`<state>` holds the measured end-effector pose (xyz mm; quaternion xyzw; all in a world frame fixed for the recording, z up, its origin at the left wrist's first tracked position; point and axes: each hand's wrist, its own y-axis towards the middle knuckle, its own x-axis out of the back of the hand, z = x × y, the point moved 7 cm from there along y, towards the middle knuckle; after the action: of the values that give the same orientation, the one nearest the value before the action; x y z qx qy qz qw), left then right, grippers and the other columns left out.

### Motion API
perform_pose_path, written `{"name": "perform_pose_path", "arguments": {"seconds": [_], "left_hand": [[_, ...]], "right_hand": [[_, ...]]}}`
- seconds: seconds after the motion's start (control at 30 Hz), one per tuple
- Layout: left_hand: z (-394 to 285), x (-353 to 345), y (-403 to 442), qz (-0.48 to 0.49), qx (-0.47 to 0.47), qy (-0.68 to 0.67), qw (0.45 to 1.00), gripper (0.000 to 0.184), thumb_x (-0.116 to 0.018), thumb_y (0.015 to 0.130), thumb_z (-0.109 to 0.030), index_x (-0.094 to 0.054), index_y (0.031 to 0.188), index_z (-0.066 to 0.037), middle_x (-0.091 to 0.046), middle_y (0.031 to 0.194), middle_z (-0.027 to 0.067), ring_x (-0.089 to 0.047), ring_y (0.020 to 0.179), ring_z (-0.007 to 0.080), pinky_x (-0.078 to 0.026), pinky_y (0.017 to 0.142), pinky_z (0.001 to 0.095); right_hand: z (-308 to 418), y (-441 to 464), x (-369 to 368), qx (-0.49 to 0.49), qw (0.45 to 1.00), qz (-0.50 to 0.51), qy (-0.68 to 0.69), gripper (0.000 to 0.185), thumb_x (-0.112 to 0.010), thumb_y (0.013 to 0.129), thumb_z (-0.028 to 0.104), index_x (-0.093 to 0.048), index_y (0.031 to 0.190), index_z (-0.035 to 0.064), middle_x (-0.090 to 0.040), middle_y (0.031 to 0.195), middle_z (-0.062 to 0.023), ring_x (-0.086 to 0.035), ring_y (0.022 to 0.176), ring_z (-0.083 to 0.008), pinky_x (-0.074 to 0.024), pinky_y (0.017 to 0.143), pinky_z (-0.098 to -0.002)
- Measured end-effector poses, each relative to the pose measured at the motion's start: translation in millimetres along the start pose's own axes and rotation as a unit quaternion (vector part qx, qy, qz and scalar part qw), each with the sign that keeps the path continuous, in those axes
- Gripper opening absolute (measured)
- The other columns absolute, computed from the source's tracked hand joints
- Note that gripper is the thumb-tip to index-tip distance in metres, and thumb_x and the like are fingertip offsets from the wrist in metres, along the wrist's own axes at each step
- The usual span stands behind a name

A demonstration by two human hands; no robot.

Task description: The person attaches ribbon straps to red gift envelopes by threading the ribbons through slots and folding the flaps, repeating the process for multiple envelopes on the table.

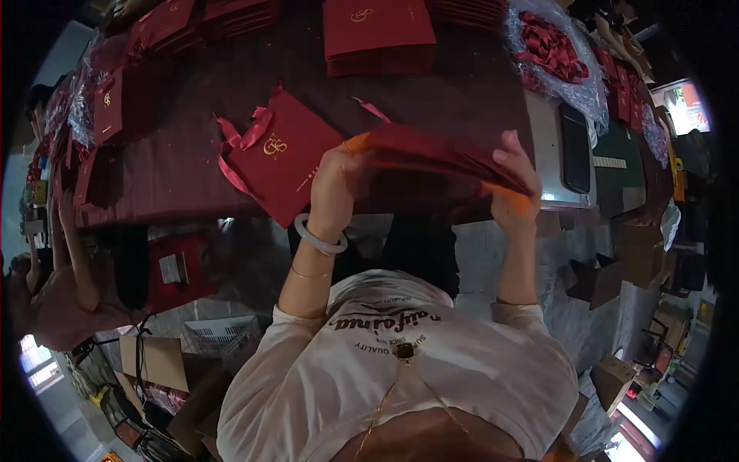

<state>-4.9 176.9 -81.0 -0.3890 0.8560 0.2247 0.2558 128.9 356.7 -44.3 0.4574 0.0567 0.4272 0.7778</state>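
Note:
A red paper bag (435,154), seen nearly edge-on and blurred by motion, is stretched between my two hands above the table's front edge. My left hand (335,181) is closed on its left end, my right hand (514,185) on its right end, thumb raised. Orange patches show at the fingers of both hands; I cannot tell what they are. Just beyond the held bag, a short pink-red ribbon (373,109) sticks out. Beside my left hand lies a flat red gift bag (281,158) with gold lettering and a ribbon tied at its top.
A stack of red bags (381,42) stands at the back of the dark-covered table (192,169). Red ribbons (554,50) in clear plastic lie back right, near a black phone (573,146). At left are a co-worker's arms (73,246). A white crate (223,339) stands on the floor.

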Motion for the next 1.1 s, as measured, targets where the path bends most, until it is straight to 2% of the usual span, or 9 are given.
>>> {"name": "perform_pose_path", "arguments": {"seconds": [0.2, 0.37, 0.43, 0.5, 0.57, 0.73, 0.8, 0.93, 1.1], "left_hand": [[6, 3, 7, -0.064, 0.126, 0.016, 0.990, 0.032, -0.050, 0.092, -0.024, -0.059, 0.104, 0.004, -0.061, 0.100, 0.0044, -0.054, 0.096, 0.0100, -0.040, 0.088, 0.0257], [6, -2, 3, -0.108, 0.104, 0.205, 0.967, 0.031, -0.065, 0.084, -0.024, -0.065, 0.096, 0.005, -0.064, 0.086, 0.0040, -0.058, 0.084, 0.0133, -0.045, 0.077, 0.0270], [13, 5, 2, -0.092, 0.053, 0.322, 0.941, 0.033, -0.067, 0.083, -0.025, -0.065, 0.095, 0.005, -0.064, 0.085, 0.0077, -0.059, 0.082, 0.0167, -0.046, 0.076, 0.0282], [12, 0, -4, -0.089, 0.024, 0.476, 0.875, 0.035, -0.070, 0.078, -0.027, -0.065, 0.090, 0.005, -0.063, 0.083, 0.0176, -0.060, 0.082, 0.0259, -0.047, 0.075, 0.0311], [20, 0, -9, -0.072, -0.001, 0.494, 0.867, 0.030, -0.071, 0.078, -0.023, -0.065, 0.089, 0.005, -0.061, 0.081, 0.0109, -0.055, 0.075, 0.0169, -0.045, 0.070, 0.0269], [18, -10, -9, -0.034, -0.020, 0.551, 0.833, 0.028, -0.074, 0.075, -0.020, -0.064, 0.086, 0.003, -0.061, 0.079, 0.0056, -0.051, 0.069, 0.0083, -0.043, 0.064, 0.0232], [18, -3, -8, -0.082, 0.131, 0.572, 0.806, 0.035, -0.075, 0.071, -0.028, -0.066, 0.083, 0.003, -0.064, 0.079, 0.0141, -0.060, 0.065, 0.0206, -0.047, 0.062, 0.0292], [15, 4, -1, -0.060, 0.191, 0.569, 0.797, 0.031, -0.074, 0.074, -0.024, -0.064, 0.089, 0.002, -0.064, 0.077, 0.0113, -0.059, 0.063, 0.0162, -0.046, 0.061, 0.0257], [24, 10, -4, -0.073, 0.127, 0.370, 0.917, 0.032, -0.068, 0.080, -0.013, -0.058, 0.106, 0.003, -0.063, 0.078, 0.0039, -0.056, 0.067, 0.0086, -0.046, 0.062, 0.0234]], "right_hand": [[26, -10, 1, 0.197, 0.943, 0.138, -0.230, 0.034, -0.065, 0.074, 0.003, -0.062, 0.108, 0.0054, -0.056, 0.122, -0.0018, -0.046, 0.121, -0.0193, -0.0295, 0.106, -0.0475], [3, -11, 18, 0.054, 0.941, 0.217, -0.255, 0.028, -0.057, 0.080, 0.002, -0.060, 0.108, 0.0025, -0.052, 0.126, -0.0052, -0.048, 0.120, -0.0227, -0.0367, 0.101, -0.0444], [-13, -21, 40, -0.200, 0.978, 0.058, 0.024, 0.026, -0.058, 0.084, 0.007, -0.057, 0.108, -0.0011, -0.052, 0.124, -0.0137, -0.049, 0.118, -0.0245, -0.0417, 0.097, -0.0409], [-7, -22, 51, -0.180, 0.978, -0.038, 0.098, 0.020, -0.055, 0.088, 0.008, -0.056, 0.105, -0.0028, -0.056, 0.105, -0.0135, -0.059, 0.093, -0.0208, -0.0493, 0.079, -0.0303], [-7, -28, 53, -0.229, 0.962, -0.083, 0.128, 0.014, -0.054, 0.088, 0.003, -0.057, 0.100, -0.0040, -0.054, 0.090, -0.0076, -0.057, 0.071, -0.0132, -0.0466, 0.065, -0.0230], [-5, 3, -25, -0.245, 0.967, 0.007, 0.066, 0.012, -0.065, 0.078, 0.001, -0.063, 0.089, -0.0008, -0.059, 0.089, -0.0059, -0.056, 0.078, -0.0115, -0.0445, 0.069, -0.0218], [-23, 0, -51, -0.260, 0.962, 0.021, 0.077, 0.013, -0.067, 0.077, 0.002, -0.064, 0.089, 0.0001, -0.060, 0.087, -0.0069, -0.058, 0.079, -0.0132, -0.0450, 0.070, -0.0233], [-40, -13, -66, -0.322, 0.940, 0.024, 0.106, 0.013, -0.067, 0.076, 0.002, -0.065, 0.088, 0.0004, -0.061, 0.087, -0.0064, -0.059, 0.080, -0.0148, -0.0458, 0.071, -0.0246], [-37, -10, -65, -0.292, 0.952, 0.058, 0.069, 0.010, -0.064, 0.079, -0.003, -0.063, 0.089, -0.0026, -0.057, 0.086, -0.0011, -0.055, 0.077, -0.0070, -0.0438, 0.067, -0.0196]]}}
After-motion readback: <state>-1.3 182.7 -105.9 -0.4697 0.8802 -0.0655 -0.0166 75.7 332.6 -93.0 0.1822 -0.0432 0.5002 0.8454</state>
